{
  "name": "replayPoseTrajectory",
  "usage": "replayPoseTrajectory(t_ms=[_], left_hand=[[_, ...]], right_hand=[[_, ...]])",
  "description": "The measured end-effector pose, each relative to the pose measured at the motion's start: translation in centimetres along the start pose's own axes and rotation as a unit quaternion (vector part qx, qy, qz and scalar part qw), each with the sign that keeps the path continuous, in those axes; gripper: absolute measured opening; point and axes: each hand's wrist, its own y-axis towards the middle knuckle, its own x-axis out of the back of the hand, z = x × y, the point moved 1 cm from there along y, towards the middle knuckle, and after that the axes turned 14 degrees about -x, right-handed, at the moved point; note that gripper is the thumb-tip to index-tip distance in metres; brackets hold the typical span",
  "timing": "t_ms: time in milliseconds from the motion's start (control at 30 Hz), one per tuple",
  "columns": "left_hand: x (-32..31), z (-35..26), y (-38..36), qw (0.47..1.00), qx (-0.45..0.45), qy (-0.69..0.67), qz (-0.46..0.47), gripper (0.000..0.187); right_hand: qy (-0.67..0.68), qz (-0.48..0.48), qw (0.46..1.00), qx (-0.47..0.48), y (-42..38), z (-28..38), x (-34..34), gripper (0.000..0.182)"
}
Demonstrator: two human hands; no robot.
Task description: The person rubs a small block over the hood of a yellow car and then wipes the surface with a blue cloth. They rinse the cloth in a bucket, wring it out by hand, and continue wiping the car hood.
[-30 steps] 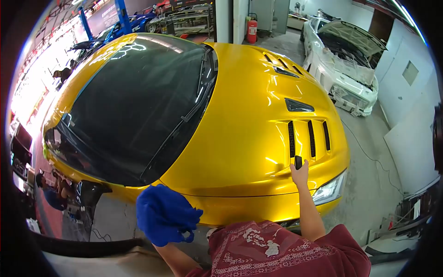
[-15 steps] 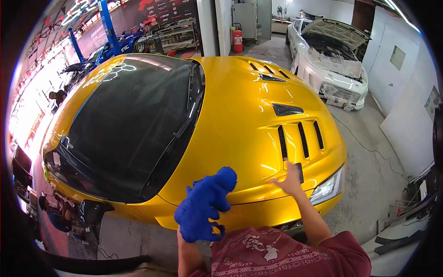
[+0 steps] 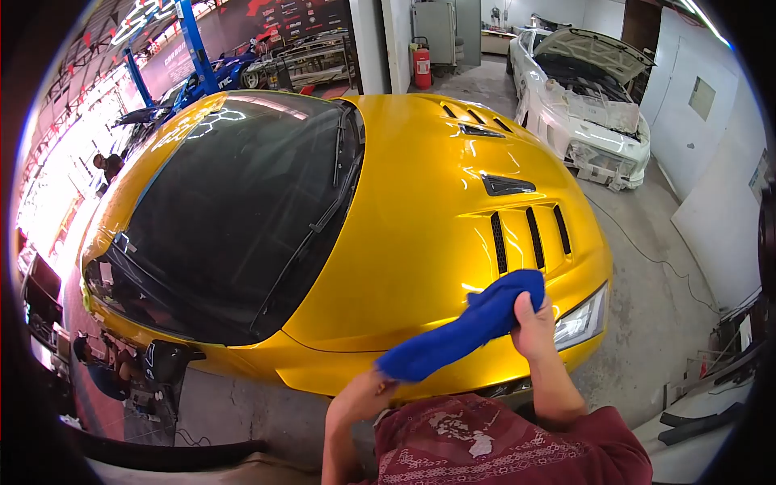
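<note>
A blue cloth (image 3: 461, 330) stretches between my two hands, above the front fender edge of a yellow car (image 3: 404, 226). My left hand (image 3: 361, 398) is closed on the cloth's lower left end, near the front of my maroon shirt. On the cloth's upper right end, my right hand (image 3: 533, 323) grips with its thumb on top, close to the headlight (image 3: 580, 318). Black hood vents (image 3: 533, 238) lie just beyond the cloth. The dark windshield (image 3: 242, 210) is to the left.
A white car (image 3: 586, 113) with its hood raised stands at the back right. A red fire extinguisher (image 3: 421, 65) is behind the yellow car. One person (image 3: 109, 368) crouches at the lower left, another (image 3: 107, 166) is farther back. A cable crosses the floor at right.
The blue cloth has gone from a bunch around my left hand to a stretched strip. My right hand, empty and spread before, now holds its other end. My left hand has moved slightly right.
</note>
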Motion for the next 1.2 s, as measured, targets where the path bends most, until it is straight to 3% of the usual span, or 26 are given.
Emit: replayPoseTrajectory(t_ms=[33,133,167,200,267,333,367,400,467,533,567,600,633,667,700,733,767,867,900,967,1000,1033,1100,1133,1200], left_hand=[[-1.2,2.1,-0.5,0.995,0.07,-0.008,0.076,0.051],[-3.7,0.5,0.8,0.995,-0.089,-0.029,-0.033,0.072],[-5.1,-0.2,1.8,0.987,-0.119,-0.039,-0.098,0.081],[-6.6,-0.8,3.3,0.974,-0.151,-0.048,-0.163,0.09],[-8.6,-1.8,6.7,0.928,-0.237,-0.082,-0.277,0.072],[-7.6,-3.0,7.6,0.862,-0.321,-0.132,-0.368,0.052],[-7.5,-2.8,7.9,0.838,-0.336,-0.157,-0.401,0.042],[-8.2,-2.0,7.8,0.822,-0.301,-0.212,-0.434,0.035],[-8.3,-0.5,7.4,0.817,-0.229,-0.265,-0.458,0.03],[-7.9,-0.6,7.1,0.78,-0.201,-0.321,-0.498,0.031],[-8.2,-0.9,7.4,0.786,-0.229,-0.287,-0.497,0.037],[-8.7,-2.2,7.1,0.786,-0.2,-0.373,-0.45,0.037],[-8.8,-4.3,6.5,0.777,-0.175,-0.453,-0.4,0.038],[-9.6,-4.4,7.1,0.791,-0.2,-0.441,-0.375,0.039],[-10.3,-4.5,7.6,0.802,-0.225,-0.428,-0.349,0.041],[-11.9,-2.7,8.1,0.832,-0.292,-0.322,-0.344,0.043],[-12.1,-2.7,7.9,0.865,-0.295,-0.287,-0.287,0.047],[-9.3,-4.4,6.8,0.908,-0.347,0.011,-0.234,0.055],[-8.6,-3.7,6.5,0.912,-0.341,0.092,-0.208,0.072],[-8.0,-3.1,5.9,0.958,-0.265,-0.008,-0.106,0.088],[-7.8,-3.0,5.8,0.972,-0.222,-0.055,-0.054,0.097],[-7.7,-3.7,5.3,0.957,-0.114,-0.261,0.05,0.106],[-9.7,-3.5,6.0,0.807,-0.033,-0.578,0.113,0.098],[-11.3,-3.3,6.7,0.691,0.017,-0.71,0.136,0.095],[-12.7,-4.4,8.6,0.591,0.077,-0.797,0.095,0.069]], right_hand=[[-0.032,-0.01,0.999,0.011,-0.2,0.7,-0.7,0.031],[-0.113,-0.057,0.992,0.02,-1.0,0.7,-4.9,0.007],[-0.202,-0.094,0.973,0.055,-1.4,0.0,-6.6,0.008],[-0.181,-0.099,0.978,0.031,-2.3,-0.4,-8.3,0.012],[-0.061,0.001,0.996,-0.061,-4.0,-1.2,-10.4,0.016],[-0.156,0.136,0.974,-0.089,-5.3,0.3,-9.8,0.02],[-0.135,0.126,0.978,-0.095,-6.1,0.7,-9.3,0.025],[-0.097,0.071,0.992,-0.029,-6.1,1.3,-9.3,0.03],[-0.041,-0.044,0.996,-0.066,-4.9,0.8,-6.0,0.026],[0.084,-0.15,0.966,-0.191,-3.7,-2.3,-2.5,0.028],[0.055,-0.196,0.943,-0.263,-4.0,-5.4,-0.7,0.036],[0.086,-0.196,0.916,-0.34,-5.0,-9.1,1.2,0.051],[0.166,-0.173,0.884,-0.401,-6.4,-9.7,0.4,0.053],[0.243,-0.148,0.843,-0.456,-7.3,-9.7,-1.0,0.056],[0.325,-0.081,0.849,-0.409,-7.8,-9.7,-2.3,0.058],[0.406,-0.017,0.841,-0.357,-8.5,-9.8,-3.1,0.06],[0.406,-0.012,0.855,-0.322,-8.5,-10.7,-2.6,0.057],[0.449,-0.024,0.848,-0.28,-7.4,-10.6,0.1,0.044],[0.337,-0.16,0.883,-0.285,-7.6,-8.4,0.4,0.039],[0.298,-0.24,0.899,-0.212,-7.0,-6.5,2.4,0.041],[0.274,-0.276,0.914,-0.115,-7.2,-5.2,2.6,0.038],[0.18,-0.333,0.924,-0.051,-7.6,-4.5,2.4,0.036],[-0.062,-0.42,0.905,0.028,-9.0,-3.1,0.3,0.032],[-0.161,-0.395,0.902,0.066,-9.9,-4.0,-0.6,0.031],[-0.407,-0.27,0.832,0.262,-10.8,-4.7,-2.5,0.034]])
